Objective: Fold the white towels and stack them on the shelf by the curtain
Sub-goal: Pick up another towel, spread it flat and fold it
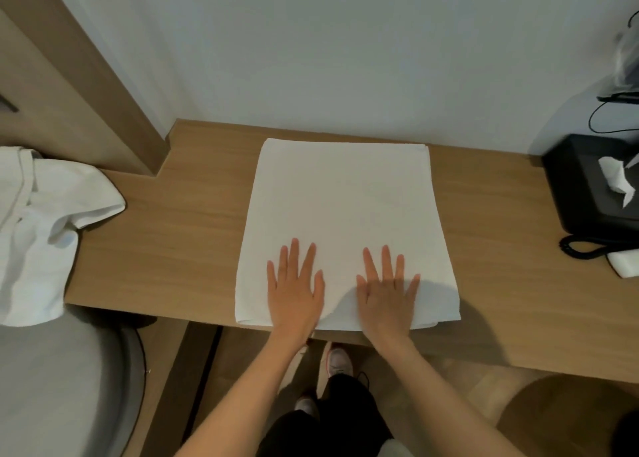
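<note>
Both hands, the left hand (294, 290) and the right hand (389, 292), lie flat with straight fingers on the white towel (345, 207) at the front edge of the bench (166, 235), and it looks soft, light and floppy, best lifted by its corners.

The single head view looks steeply down and forward, from close above, onto the wooden counter (179, 235) against the wall.
</note>
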